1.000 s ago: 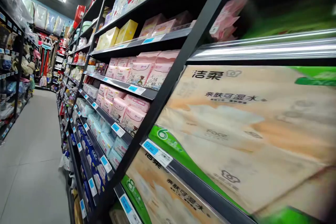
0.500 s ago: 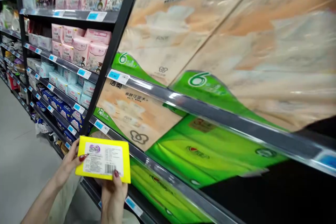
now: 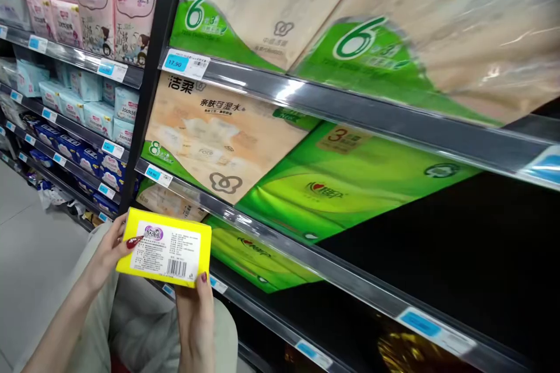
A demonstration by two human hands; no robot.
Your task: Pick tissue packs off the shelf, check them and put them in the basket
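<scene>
Together, two hands' fingers (image 3: 135,241) pinching one yellow box (image 3: 121,263), one barcode showing.

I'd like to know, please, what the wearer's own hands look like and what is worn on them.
The left hand and right hand are without gloves, and no sleeves are in view. Both thumbnails wear dark red polish.

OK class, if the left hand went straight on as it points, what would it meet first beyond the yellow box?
Probably the shelf edge under the beige pack marked 8; depth is unclear.
</scene>
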